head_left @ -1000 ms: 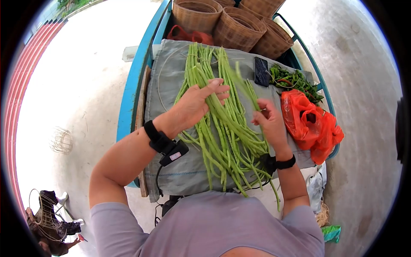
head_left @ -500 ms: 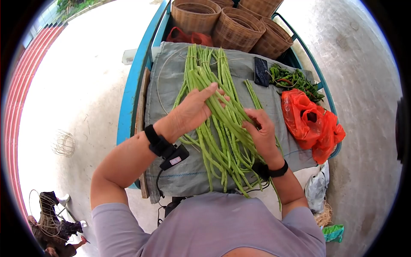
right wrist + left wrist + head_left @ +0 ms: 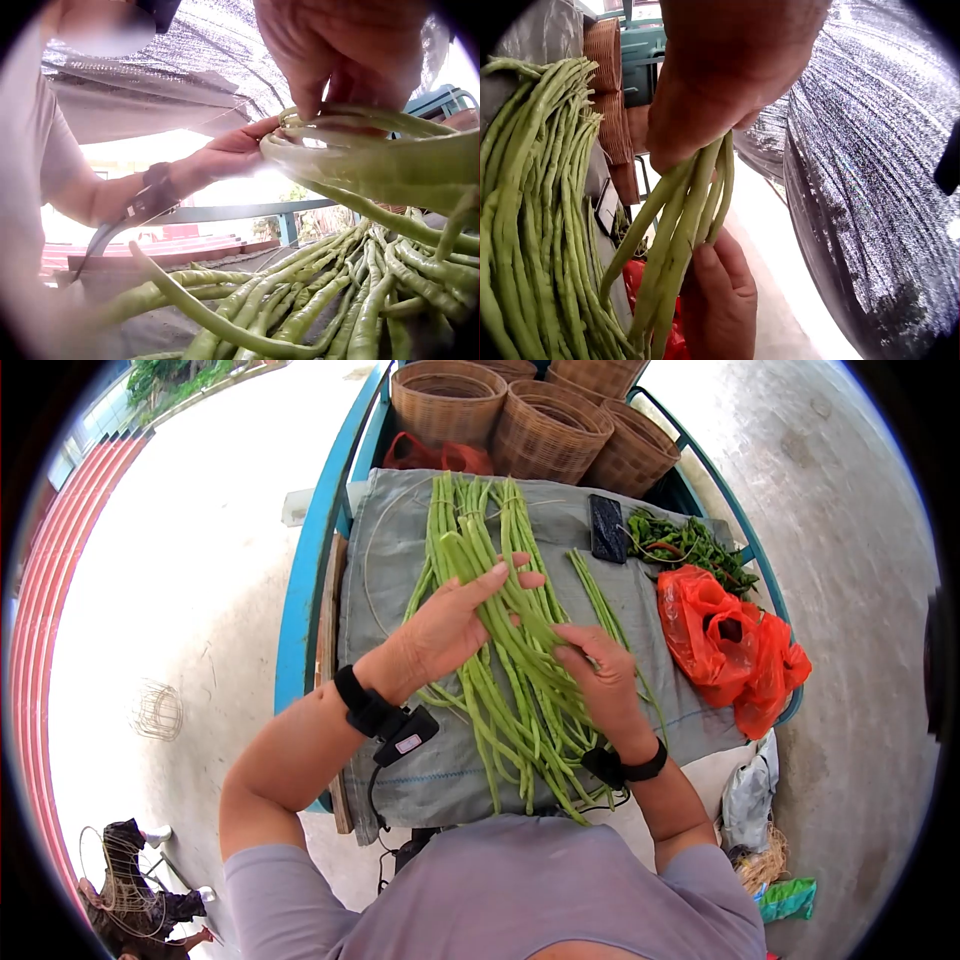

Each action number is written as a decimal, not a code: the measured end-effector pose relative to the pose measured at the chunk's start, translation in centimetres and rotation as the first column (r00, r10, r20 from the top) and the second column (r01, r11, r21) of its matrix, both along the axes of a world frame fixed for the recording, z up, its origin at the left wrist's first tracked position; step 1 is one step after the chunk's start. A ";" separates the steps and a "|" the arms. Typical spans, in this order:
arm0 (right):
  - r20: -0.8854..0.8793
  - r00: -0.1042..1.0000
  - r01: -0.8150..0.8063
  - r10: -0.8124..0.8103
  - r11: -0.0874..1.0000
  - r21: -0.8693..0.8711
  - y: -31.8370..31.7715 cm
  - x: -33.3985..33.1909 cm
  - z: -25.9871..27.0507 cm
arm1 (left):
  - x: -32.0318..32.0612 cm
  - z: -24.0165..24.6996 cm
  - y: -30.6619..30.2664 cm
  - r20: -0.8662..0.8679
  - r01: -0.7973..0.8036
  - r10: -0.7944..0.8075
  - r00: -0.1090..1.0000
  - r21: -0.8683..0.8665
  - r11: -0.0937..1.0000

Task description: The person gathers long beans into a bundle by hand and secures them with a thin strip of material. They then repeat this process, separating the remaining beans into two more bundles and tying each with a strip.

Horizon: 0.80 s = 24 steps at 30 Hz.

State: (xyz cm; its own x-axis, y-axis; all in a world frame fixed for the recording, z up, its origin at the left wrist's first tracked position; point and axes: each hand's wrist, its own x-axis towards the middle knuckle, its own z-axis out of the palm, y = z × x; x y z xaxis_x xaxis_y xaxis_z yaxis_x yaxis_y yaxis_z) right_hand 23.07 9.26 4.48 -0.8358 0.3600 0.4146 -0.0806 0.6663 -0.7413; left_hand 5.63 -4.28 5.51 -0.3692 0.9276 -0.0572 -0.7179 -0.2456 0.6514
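Note:
My left hand (image 3: 448, 622) grips a small bunch of long green beans (image 3: 676, 236) near one end, thumb across the top. Opposite it, my right hand (image 3: 608, 685) pinches the same bunch lower down between thumb and fingers. In the right wrist view the held beans pass under the right fingers, with the left hand (image 3: 232, 154) beyond. Below the hands, more long beans (image 3: 440, 510) lie in bundles on a grey cloth (image 3: 400, 780), with ties near their far ends. A few loose long beans (image 3: 600, 595) lie to the right.
Wicker baskets (image 3: 552, 430) stand at the back of the blue-framed cart (image 3: 300, 630). On the cloth's right side are a phone (image 3: 607, 528), a heap of green peppers (image 3: 685, 545) and a red plastic bag (image 3: 715, 640). Another person (image 3: 130, 890) is at lower left.
My right hand has brought a bean in from the right to the bunch, then shifted left and closer to my left hand. The left hand has stayed nearly in place.

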 end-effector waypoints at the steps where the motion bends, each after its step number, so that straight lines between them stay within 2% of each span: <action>1: 0.008 1.000 0.011 -0.011 1.000 -0.010 -0.3 -0.1 0.3 | 0.1 0.3 -0.1 -0.003 -0.004 0.004 1.000 -0.005 1.000; 3: 0.027 0.999 0.037 -0.036 0.999 -0.032 -0.7 -0.2 0.6 | 0.1 0.1 0.0 -0.015 0.005 -0.005 1.000 -0.002 1.000; 9: 0.002 1.000 -0.026 0.026 0.996 0.089 -0.1 -0.2 0.0 | -0.1 -0.9 0.1 -0.055 0.023 -0.025 0.998 -0.037 0.999; 15: -0.041 0.999 0.032 -0.029 0.997 0.073 -0.5 -0.5 -0.2 | 0.0 -0.9 0.0 -0.072 0.032 -0.032 0.997 -0.001 0.999; 18: 0.051 0.998 0.018 -0.021 0.998 0.055 -0.9 -0.3 0.6 | -0.1 -1.5 0.2 -0.045 0.015 -0.016 0.999 -0.003 1.000; 21: 0.020 0.999 0.016 -0.029 0.879 0.477 0.8 0.2 2.1 | -0.1 -1.3 0.2 -0.037 0.008 -0.009 0.999 -0.033 0.999; 24: 0.287 0.936 0.091 -0.206 0.925 0.370 6.4 1.3 2.6 | 0.4 0.1 -0.1 -0.039 0.003 -0.005 0.999 -0.068 0.998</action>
